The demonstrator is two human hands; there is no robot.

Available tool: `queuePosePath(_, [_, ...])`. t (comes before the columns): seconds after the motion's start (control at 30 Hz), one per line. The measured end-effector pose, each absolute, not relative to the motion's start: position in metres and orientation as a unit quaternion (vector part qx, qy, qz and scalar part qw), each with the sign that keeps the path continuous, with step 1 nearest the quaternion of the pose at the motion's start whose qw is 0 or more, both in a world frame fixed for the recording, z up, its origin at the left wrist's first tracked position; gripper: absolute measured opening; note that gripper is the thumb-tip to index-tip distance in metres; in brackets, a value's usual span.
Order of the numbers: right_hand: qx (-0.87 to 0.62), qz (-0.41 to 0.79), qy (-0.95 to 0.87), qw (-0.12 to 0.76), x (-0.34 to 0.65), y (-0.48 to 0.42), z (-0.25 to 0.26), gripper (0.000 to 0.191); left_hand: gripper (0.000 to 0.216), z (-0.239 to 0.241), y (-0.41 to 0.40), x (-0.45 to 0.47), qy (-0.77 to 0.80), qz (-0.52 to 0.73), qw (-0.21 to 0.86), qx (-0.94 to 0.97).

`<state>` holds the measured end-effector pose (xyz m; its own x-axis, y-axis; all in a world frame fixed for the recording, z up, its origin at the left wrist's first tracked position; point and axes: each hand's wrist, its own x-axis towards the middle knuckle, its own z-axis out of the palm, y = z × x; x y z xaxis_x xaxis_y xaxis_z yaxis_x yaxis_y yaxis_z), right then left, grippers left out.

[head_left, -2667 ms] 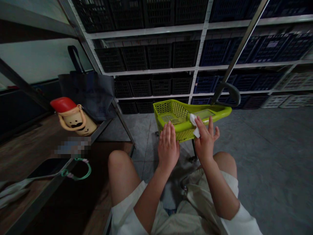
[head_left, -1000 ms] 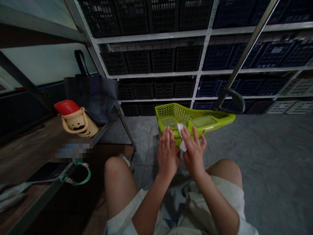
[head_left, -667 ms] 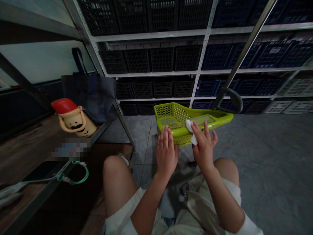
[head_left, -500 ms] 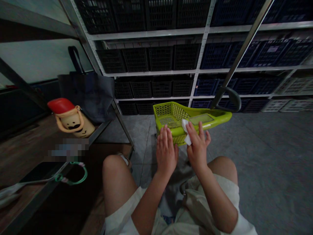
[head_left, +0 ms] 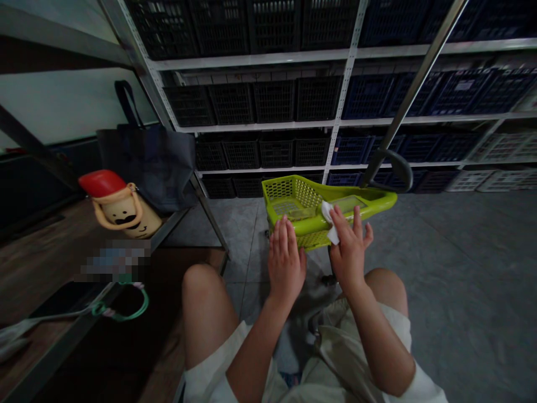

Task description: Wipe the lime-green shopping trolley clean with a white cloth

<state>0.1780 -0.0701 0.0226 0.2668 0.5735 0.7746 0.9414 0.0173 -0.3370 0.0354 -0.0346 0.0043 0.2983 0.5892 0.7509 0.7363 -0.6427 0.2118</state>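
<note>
A lime-green plastic basket (head_left: 369, 212) with perforated walls and a long tapering end is in front of my knees. My left hand (head_left: 287, 260) grips its near left corner, the fingers close together over the rim and the thumb lower down on the wall. In my right hand (head_left: 348, 246) is a crumpled white tissue (head_left: 330, 221), pressed under the fingers against the basket's near rim; the other fingers are spread. Beside the tissue, a pale flat panel (head_left: 346, 205) is set into the top of the basket. A grey metal pole (head_left: 413, 92) with a dark curved hook rises behind the tapering end.
Shelving with black crates (head_left: 274, 101) and blue crates (head_left: 369, 95) spans the back. To the left, a bench (head_left: 25, 240) carries a red-capped bottle (head_left: 126, 207), a dark bag (head_left: 146, 162) and a green cord loop (head_left: 145, 305). Grey floor (head_left: 470, 268) lies right of my legs.
My right hand has slid a little to the right along the rim with the tissue. My left hand stays on the basket's corner, and the basket has barely moved.
</note>
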Motion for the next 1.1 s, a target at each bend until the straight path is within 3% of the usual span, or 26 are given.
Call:
queuePosePath(0.3, [-0.592, -0.161, -0.695, 0.375, 0.133, -0.078, 0.025, 0.078, 0.079, -0.002, -0.032, 0.032, -0.42, -0.421, 0.08, -0.8])
queuePosePath(0.6, [-0.676, -0.206, -0.571, 0.417, 0.178, -0.073, 0.022, 0.072, 0.083, 0.005, -0.034, 0.033, -0.414, -0.418, 0.091, -0.803])
queuePosePath(0.9, [-0.593, -0.145, -0.684, 0.399, 0.13, -0.078, 0.023, 0.071, 0.077, -0.002, -0.03, 0.031, -0.416, -0.417, 0.103, -0.801])
queuePosePath(1.1, [-0.655, -0.198, -0.599, 0.415, 0.178, -0.074, 0.024, 0.071, 0.083, 0.006, -0.032, 0.029, -0.408, -0.411, 0.114, -0.807])
